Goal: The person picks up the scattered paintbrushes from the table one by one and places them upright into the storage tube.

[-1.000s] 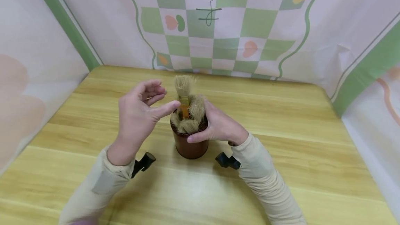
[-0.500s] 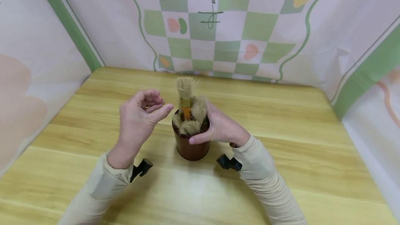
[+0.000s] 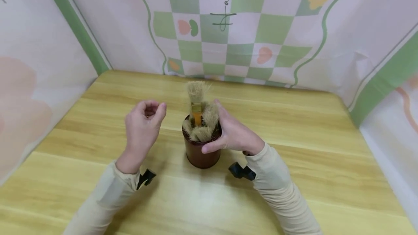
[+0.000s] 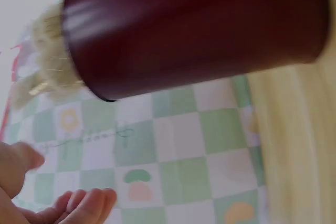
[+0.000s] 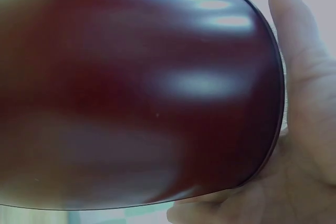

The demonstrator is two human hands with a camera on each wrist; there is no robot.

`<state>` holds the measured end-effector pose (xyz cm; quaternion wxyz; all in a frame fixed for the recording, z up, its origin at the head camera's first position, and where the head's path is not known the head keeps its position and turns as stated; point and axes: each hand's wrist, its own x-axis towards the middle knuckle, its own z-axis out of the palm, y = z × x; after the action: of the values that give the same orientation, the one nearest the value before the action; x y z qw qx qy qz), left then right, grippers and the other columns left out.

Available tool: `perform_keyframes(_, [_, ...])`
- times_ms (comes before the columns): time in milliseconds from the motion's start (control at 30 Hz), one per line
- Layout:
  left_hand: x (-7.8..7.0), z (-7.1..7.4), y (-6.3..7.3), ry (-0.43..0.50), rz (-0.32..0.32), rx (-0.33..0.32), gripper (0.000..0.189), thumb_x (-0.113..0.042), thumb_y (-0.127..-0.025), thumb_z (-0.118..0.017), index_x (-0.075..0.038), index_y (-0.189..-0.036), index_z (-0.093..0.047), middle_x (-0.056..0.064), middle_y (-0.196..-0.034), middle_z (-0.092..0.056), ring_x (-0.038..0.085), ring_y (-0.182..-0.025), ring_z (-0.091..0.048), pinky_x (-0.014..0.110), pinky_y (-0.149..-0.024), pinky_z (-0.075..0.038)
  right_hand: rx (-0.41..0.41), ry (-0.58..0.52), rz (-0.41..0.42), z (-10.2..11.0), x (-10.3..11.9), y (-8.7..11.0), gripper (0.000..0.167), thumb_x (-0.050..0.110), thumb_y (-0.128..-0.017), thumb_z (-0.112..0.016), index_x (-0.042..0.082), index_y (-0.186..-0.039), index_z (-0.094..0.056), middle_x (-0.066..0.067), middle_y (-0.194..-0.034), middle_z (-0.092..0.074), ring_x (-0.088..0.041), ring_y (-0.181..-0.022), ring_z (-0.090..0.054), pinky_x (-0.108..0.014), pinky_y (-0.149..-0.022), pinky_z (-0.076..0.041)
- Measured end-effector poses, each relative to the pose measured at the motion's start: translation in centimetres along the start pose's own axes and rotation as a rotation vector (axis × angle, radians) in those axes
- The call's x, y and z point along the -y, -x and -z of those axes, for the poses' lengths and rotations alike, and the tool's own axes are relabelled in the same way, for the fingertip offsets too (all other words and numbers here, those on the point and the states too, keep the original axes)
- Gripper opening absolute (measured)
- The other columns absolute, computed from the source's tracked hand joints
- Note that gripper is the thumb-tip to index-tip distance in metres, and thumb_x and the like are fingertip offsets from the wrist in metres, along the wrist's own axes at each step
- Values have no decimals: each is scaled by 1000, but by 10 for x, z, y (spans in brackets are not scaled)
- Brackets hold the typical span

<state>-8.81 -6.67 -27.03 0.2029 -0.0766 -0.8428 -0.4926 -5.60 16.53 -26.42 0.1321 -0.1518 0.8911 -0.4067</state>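
A dark red-brown brush pot stands upright on the wooden table, packed with paintbrushes, bristles up. One paintbrush, with an orange handle and brass ferrule, rises above the others; the lower handles are hidden inside. My right hand holds the pot at its right rim, thumb in front and fingers around the far side. To the left of the pot, my left hand hovers apart from it, fingers loosely bent. Nothing lies between its thumb and fingers in the left wrist view, where the pot's wall fills the top.
The wooden table runs to a fabric backdrop with green and white checks. More printed cloth borders the left side. Black wrist camera mounts jut out below both sleeves.
My left hand has drawn back left and slightly down from the tall paintbrush, its thumb closing toward the fingers. My right hand keeps its hold on the pot. The head view has shifted slightly.
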Motion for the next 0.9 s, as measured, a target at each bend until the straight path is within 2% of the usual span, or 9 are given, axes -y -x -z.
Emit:
perform_keyframes(100, [7, -7, 0, -37, -46, -16, 22, -14, -89, -63, 7, -92, -68, 19, -81, -69, 26, -70, -66, 8, -61, -44, 11, -24, 23, 3, -3, 2, 149, 56, -59, -86, 2, -151, 17, -17, -160, 16, -31, -150, 2, -47, -121, -11])
perform_keyframes(167, [11, -10, 0, -67, -64, -19, 21, -13, -90, -61, 7, -92, -68, 19, -80, -69, 26, -69, -65, 12, -62, -46, 19, -32, 43, 6, -6, 3, 154, 71, -53, -80, 1, -151, 17, -18, -160, 18, -32, -150, 4, -48, -121, -8])
perform_keyframes(267, [14, -13, 1, -100, -64, -10, 21, -11, -89, -58, 7, -92, -68, 19, -80, -68, 27, -69, -65, 22, -63, -50, 22, -28, 54, 10, -9, 4, 159, 82, -46, -72, 0, -152, 14, -19, -159, 18, -34, -149, 7, -51, -121, -6])
perform_keyframes(367, [16, -15, 2, -126, -38, 22, 21, -9, -89, -55, 7, -94, -68, 19, -81, -68, 28, -71, -65, 31, -65, -53, 28, -14, 43, 12, -12, 5, 157, 78, -48, -75, -1, -152, 10, -19, -160, 17, -35, -149, 8, -52, -120, -6])
perform_keyframes(500, [19, -17, 2, -149, -9, 67, 22, -8, -88, -53, 7, -96, -67, 19, -84, -68, 29, -74, -65, 37, -68, -54, 41, 15, 42, 13, -16, 6, 153, 73, -52, -79, -2, -152, 8, -20, -160, 16, -37, -149, 8, -54, -120, -6])
perform_keyframes(733, [28, -22, 0, -206, -9, 109, 25, -9, -88, -53, 8, -101, -65, 19, -90, -66, 31, -81, -65, 41, -75, -54, 54, 48, 54, 17, -20, 7, 155, 84, -48, -68, -3, -152, 7, -23, -159, 15, -41, -148, 5, -55, -119, -7])
perform_keyframes(900, [36, -25, -2, -268, 1, 187, 32, -12, -90, -54, 9, -113, -60, 22, -100, -63, 35, -91, -62, 45, -81, -51, 64, 98, 28, 19, -24, 11, 145, 67, -58, -79, -1, -153, 6, -24, -159, 13, -44, -147, 1, -56, -118, -11])
